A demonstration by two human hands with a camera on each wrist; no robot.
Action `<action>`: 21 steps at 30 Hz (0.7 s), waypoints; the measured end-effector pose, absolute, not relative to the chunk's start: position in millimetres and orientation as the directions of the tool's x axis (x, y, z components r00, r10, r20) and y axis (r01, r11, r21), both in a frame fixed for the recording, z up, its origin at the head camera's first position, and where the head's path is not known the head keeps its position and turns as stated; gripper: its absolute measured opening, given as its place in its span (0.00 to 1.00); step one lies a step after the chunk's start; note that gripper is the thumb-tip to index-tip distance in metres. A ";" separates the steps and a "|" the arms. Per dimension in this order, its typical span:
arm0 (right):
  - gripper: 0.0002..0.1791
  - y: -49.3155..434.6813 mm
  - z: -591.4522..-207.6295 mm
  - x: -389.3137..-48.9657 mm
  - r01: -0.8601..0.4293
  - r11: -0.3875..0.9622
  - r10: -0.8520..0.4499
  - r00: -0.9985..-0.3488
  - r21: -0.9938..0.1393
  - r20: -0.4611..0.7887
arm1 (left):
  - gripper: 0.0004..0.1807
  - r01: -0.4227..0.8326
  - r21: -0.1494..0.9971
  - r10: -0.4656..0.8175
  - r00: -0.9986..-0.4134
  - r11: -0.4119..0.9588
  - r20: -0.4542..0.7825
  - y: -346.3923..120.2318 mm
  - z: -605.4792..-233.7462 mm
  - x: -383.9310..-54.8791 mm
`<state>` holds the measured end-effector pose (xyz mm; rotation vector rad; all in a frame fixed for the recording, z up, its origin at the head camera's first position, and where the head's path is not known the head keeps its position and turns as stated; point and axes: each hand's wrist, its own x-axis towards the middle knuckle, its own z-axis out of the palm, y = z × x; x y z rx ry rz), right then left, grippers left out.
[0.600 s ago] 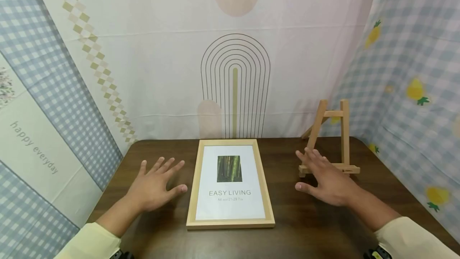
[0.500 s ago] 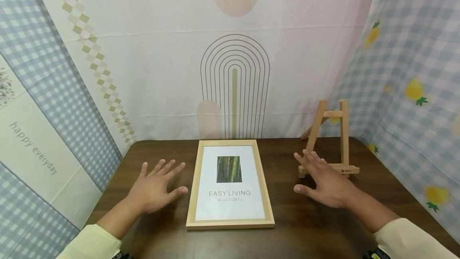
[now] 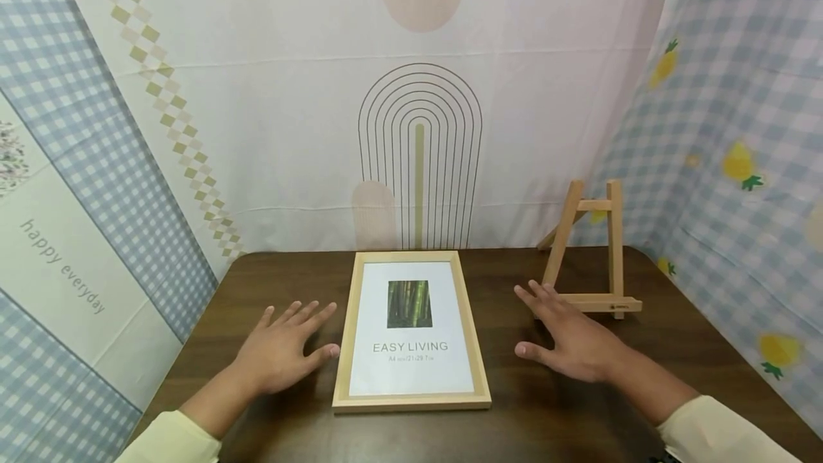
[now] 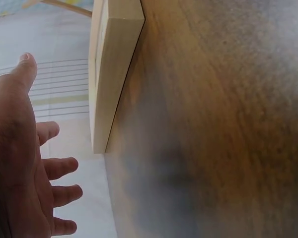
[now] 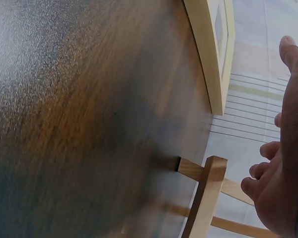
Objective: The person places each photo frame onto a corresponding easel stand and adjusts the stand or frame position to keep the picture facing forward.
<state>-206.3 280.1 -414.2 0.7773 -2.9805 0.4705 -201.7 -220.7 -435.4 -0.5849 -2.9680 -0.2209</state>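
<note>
A pale wooden picture frame [image 3: 481, 377] lies flat on the dark table, its white insert reading "EASY LIVING" below a small bamboo picture. To its left my left hand [image 3: 276, 352] hovers palm down with fingers spread, the thumb tip close to the frame's edge. My right hand [image 3: 575, 338] is held over the table between the frame and a small wooden easel [image 3: 616, 249], its fingers extended and overlapping the easel's lower left part in the head view. Both wrist views show the palms holding nothing; the frame's side [image 4: 114, 64] stands apart from the left fingers.
The brown wooden table [image 3: 527, 427] has rounded far corners. Behind it hangs a white cloth [image 3: 289, 127] printed with arches, and blue checked cloths [image 3: 726, 234] close off both sides. The easel stands at the back right.
Both hands have lowered slightly and moved inward, the right one leftward from the easel and the left one a little right toward the frame. Frame and easel stay in place.
</note>
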 end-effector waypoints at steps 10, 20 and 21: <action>0.48 272.4 -417.3 -204.2 -0.450 0.829 -0.458 -0.887 -0.332 0.058 | 0.40 0.343 0.200 0.329 -0.939 0.918 0.100 -215.1 -438.6 -200.8; 0.49 264.5 -422.2 -206.6 -0.417 0.844 -0.434 -0.900 -0.337 0.026 | 0.37 0.300 0.252 0.297 -0.953 0.920 0.050 -213.5 -442.3 -202.1; 0.49 263.3 -422.6 -206.5 -0.411 0.844 -0.431 -0.902 -0.343 0.020 | 0.36 0.296 0.262 0.294 -0.955 0.919 0.047 -213.3 -442.4 -201.9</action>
